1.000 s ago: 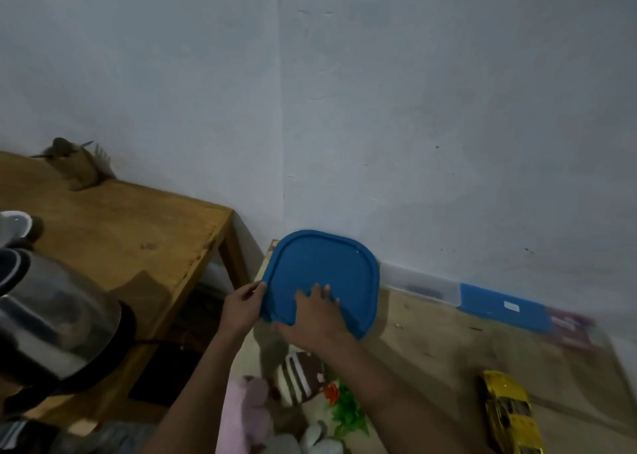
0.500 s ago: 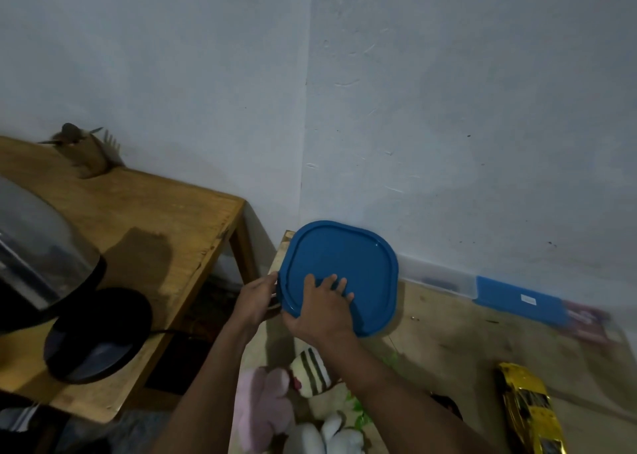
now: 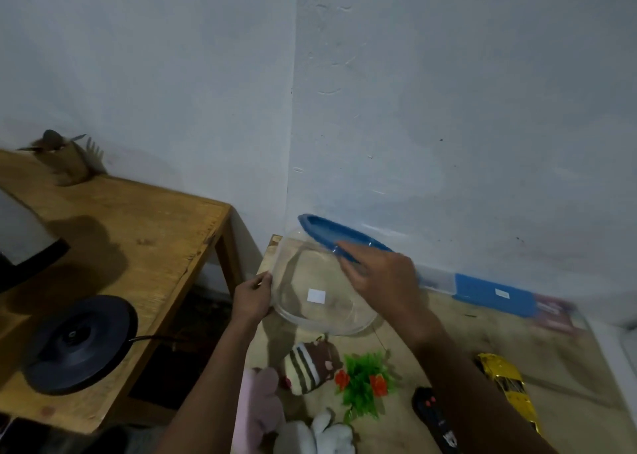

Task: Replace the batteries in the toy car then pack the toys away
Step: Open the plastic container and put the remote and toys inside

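At the far left, a higher wooden tabletop (image 3: 155, 233) is seen. On it a utensil holder (image 3: 69, 164) stands at the back by the wall, a kettle (image 3: 20, 236) is cut off by the frame edge, and a black kettle base (image 3: 81, 345) lies near the front with its cord trailing off the side.

On the lower tabletop (image 3: 448, 333) beside it, a clear container (image 3: 331, 315) is gripped at its left rim by the left hand (image 3: 251, 298). A blue lid (image 3: 331, 234) is held tilted above the container's far rim by the right hand (image 3: 386, 281), whose fingers are laid over the lid's near edge.

Nearer the person, a pink plush (image 3: 258, 405), a striped plush (image 3: 310, 367), a white plush (image 3: 317, 434) and a green plastic plant (image 3: 365, 381) with red flowers are clustered just beside one another. A black remote control (image 3: 434, 415) is partly hidden by the right forearm. The yellow toy car (image 3: 506, 384) lies further right, apart from the container. A long blue-lidded box (image 3: 489, 293) is set against the pale wall (image 3: 413, 108), which meets a second wall in a corner behind the container.
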Available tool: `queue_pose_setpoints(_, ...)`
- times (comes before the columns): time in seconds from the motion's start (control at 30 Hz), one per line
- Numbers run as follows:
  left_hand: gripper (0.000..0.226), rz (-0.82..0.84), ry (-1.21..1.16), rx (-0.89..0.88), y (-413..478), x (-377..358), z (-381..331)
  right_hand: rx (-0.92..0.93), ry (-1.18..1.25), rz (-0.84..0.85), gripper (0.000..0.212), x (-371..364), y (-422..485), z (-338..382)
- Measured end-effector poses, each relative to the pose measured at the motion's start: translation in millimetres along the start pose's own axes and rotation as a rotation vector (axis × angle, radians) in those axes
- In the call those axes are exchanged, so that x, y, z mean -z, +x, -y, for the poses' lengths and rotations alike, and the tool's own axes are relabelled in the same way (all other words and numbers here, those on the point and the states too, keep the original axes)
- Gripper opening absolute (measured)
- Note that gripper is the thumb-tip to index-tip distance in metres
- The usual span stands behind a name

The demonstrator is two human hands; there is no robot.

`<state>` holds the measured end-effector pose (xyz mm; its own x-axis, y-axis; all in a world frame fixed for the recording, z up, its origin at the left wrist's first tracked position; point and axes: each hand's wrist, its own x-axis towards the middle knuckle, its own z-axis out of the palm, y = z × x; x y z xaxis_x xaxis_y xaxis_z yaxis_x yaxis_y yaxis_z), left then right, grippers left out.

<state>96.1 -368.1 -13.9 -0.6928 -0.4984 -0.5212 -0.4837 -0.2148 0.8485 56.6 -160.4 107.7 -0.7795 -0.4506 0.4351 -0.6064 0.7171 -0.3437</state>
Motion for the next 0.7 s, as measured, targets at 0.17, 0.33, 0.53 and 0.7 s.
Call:
queue_pose_setpoints(0.17, 0.035, -0.055, 0.078, -0.083, -3.3, -5.4, 3.2, -0.149, 0.01, -0.446, 0.029, 40.5, -51.9, -35.4)
queue_pose_setpoints(0.33, 0.034, -0.07, 0.108, -0.093, -5.8, -5.7, 2.2, -0.244, -0.1, -0.228, 0.03, 8.6, -121.8, -68.9)
queue_pose_setpoints(0.53, 0.035, -0.062, 0.133, -0.083, -8.7, -2.8, 1.6, -0.533, 0.026, 0.114, 0.042, -40.0, -154.1, -84.7)
queue_pose_setpoints(0.7, 0.049, -0.041, 0.165, -0.094, -24.2, 5.7, 3.0, -0.607, 0.069, 0.288, 0.042, -54.3, -159.4, -91.8)
